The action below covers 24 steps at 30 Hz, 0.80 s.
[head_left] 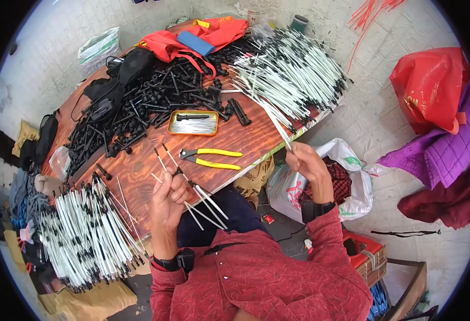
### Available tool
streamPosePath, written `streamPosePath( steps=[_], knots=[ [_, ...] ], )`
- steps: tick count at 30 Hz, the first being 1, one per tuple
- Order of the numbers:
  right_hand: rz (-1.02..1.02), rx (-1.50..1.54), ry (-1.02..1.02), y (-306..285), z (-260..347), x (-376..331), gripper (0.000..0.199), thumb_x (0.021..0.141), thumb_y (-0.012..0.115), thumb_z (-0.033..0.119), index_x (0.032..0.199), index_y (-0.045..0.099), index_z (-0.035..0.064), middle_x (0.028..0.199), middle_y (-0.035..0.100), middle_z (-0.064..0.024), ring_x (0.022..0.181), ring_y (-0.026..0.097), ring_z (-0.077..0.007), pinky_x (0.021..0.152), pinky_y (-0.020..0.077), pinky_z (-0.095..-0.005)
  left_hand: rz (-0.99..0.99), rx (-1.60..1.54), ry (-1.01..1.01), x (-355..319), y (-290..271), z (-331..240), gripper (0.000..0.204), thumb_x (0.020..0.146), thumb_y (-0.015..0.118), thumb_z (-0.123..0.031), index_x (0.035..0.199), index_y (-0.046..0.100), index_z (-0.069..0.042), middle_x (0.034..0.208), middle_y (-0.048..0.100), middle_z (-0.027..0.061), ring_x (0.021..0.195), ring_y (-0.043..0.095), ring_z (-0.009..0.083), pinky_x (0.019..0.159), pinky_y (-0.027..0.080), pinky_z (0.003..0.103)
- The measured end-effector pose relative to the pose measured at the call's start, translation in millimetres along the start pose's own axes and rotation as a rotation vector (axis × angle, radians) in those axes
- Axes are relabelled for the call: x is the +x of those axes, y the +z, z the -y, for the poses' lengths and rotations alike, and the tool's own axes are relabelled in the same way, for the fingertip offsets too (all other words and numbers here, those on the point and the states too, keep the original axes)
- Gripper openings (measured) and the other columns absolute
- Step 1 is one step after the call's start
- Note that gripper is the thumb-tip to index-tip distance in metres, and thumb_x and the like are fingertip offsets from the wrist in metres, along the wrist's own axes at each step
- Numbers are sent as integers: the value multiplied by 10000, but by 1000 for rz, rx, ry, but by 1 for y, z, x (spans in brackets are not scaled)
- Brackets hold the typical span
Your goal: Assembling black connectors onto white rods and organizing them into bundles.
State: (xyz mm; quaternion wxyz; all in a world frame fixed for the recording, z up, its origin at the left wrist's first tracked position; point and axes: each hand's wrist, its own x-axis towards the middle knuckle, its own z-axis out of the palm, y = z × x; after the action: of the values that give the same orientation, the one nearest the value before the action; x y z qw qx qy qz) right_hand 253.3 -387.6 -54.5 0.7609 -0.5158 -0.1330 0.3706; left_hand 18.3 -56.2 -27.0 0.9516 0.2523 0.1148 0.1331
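Observation:
My left hand (169, 197) is closed on several thin white rods (209, 202) with black fittings, held slanting over the table's front edge. My right hand (307, 163) pinches the near ends of a few white rods (274, 116) beside the table's right edge. Their far ends reach toward a large heap of white rods with black tips (294, 69). Between my hands and the heap, cutting pliers with yellow handles (219, 165) lie on the wood. Just behind them stands a small yellow-rimmed tin (194, 133) of thin metal pins, with a black piece on top.
Black plastic fittings (160, 88) cover much of the wooden table (256, 140). A red bag (227, 32) lies at the back. Finished-looking bundles of white rods (85, 230) rest at the left front. A white plastic bag (286, 200) stands right of the table; red and purple cloths hang beyond.

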Motion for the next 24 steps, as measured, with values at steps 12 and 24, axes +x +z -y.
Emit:
streamPosePath(
  steps=[12, 24],
  knots=[
    [450, -334, 293, 99, -45, -35, 142, 997, 687, 162, 998, 605, 47, 755, 692, -39, 639, 611, -77, 565, 460, -227, -150, 189, 206, 9, 14, 10, 268, 1097, 546, -192, 1325, 511, -56, 1399, 618, 202, 1209, 657, 288, 1066, 543, 426],
    [520, -346, 319, 122, -58, -44, 215, 1019, 669, 227, 1033, 577, 33, 799, 722, -67, 700, 667, -126, 614, 518, -271, 60, 49, 77, 8, -1, 7, 452, 1061, 615, -181, 1470, 474, -51, 960, 598, 27, 843, 624, 149, 741, 564, 290]
  ],
)
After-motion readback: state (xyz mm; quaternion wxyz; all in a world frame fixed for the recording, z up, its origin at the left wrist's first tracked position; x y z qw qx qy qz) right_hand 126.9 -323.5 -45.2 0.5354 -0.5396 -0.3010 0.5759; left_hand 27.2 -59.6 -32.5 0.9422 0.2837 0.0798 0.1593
